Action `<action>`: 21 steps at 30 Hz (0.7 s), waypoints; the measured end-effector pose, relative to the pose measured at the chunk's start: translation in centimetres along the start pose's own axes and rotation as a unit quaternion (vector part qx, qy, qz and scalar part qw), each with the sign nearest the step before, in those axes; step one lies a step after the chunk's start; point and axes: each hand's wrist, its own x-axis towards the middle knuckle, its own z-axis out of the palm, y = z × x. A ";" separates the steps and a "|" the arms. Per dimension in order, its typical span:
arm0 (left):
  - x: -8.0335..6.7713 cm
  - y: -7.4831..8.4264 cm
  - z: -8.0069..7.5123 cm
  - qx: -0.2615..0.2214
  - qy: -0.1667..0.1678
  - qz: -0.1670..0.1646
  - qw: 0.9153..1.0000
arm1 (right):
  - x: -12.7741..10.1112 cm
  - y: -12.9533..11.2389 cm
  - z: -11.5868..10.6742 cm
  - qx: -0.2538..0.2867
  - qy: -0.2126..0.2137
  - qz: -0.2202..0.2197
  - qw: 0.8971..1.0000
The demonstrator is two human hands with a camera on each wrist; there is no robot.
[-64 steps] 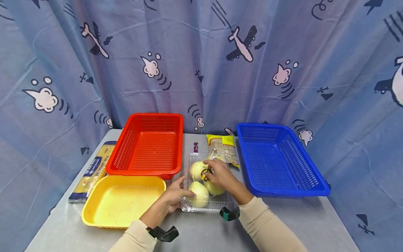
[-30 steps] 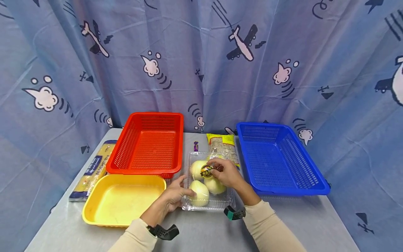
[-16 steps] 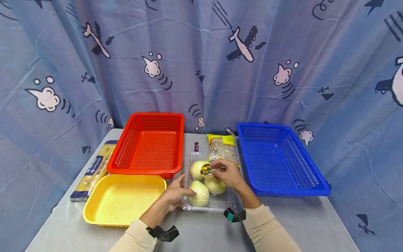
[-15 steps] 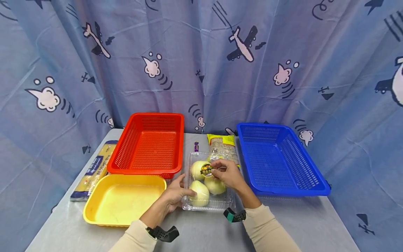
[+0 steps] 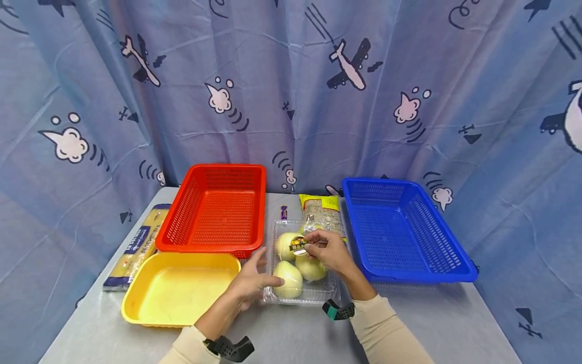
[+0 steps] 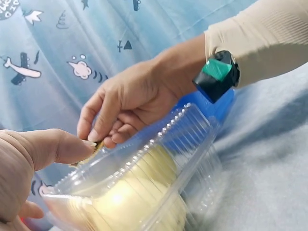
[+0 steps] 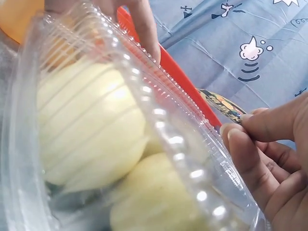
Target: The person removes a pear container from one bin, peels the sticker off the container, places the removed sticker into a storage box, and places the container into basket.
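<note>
Left hand (image 5: 249, 284) eased slightly outward since earlier frame, fingers loose and spread beside clear box (image 5: 309, 299); whether thumb touches it, I cannot tell; right hand (image 5: 332, 252) pinches round label (image 5: 297, 244) over box; from my remote seat, box sits on table (image 5: 291, 338) between yellow tub (image 5: 159, 323) and blue basket (image 5: 418, 277), pale fruits (image 5: 288, 280) inside

The left hand (image 5: 250, 282) is splayed; the right hand (image 5: 334, 254) pinches.
</note>
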 end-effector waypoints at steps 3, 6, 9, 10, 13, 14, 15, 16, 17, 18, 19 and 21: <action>-0.6 0.5 -0.2 0.000 -0.005 0.008 1.000 | 0.0 0.3 0.1 0.002 0.002 -0.002 1.000; -1.1 1.1 -0.5 0.002 -0.007 0.016 1.000 | 0.0 0.3 0.2 0.001 0.005 0.001 1.000; -1.7 1.6 -0.9 0.003 -0.007 0.022 1.000 | 0.0 0.1 0.2 0.005 0.003 0.003 1.000; -1.8 1.8 -1.0 0.000 -0.009 0.024 1.000 | 0.0 0.2 0.2 0.008 0.001 0.002 1.000; -2.3 2.2 -1.4 -0.012 -0.017 0.029 0.999 | 0.1 0.2 0.1 0.015 -0.007 -0.004 1.000; -2.4 2.3 -1.6 -0.016 -0.020 0.030 0.999 | 0.1 0.3 0.1 0.016 -0.008 -0.005 1.000; -2.5 2.3 -1.7 -0.019 -0.024 0.032 0.999 | 0.1 0.3 0.1 0.017 -0.009 -0.006 1.000; -2.7 2.4 -1.8 -0.022 -0.026 0.033 0.999 | 0.1 0.4 0.1 0.017 -0.009 -0.006 1.000; -2.8 2.5 -1.9 -0.023 -0.028 0.034 0.999 | 0.1 0.4 0.1 0.017 -0.008 -0.005 1.000; -2.9 2.6 -2.0 -0.025 -0.028 0.035 0.999 | 0.2 0.4 0.1 0.016 -0.007 -0.004 1.000; -3.0 2.7 -2.0 -0.026 -0.029 0.037 0.999 | 0.2 0.4 0.1 0.015 -0.005 -0.002 1.000; -3.3 3.0 -2.2 -0.026 -0.027 0.043 0.998 | 0.2 0.5 0.1 0.012 -0.002 0.000 1.000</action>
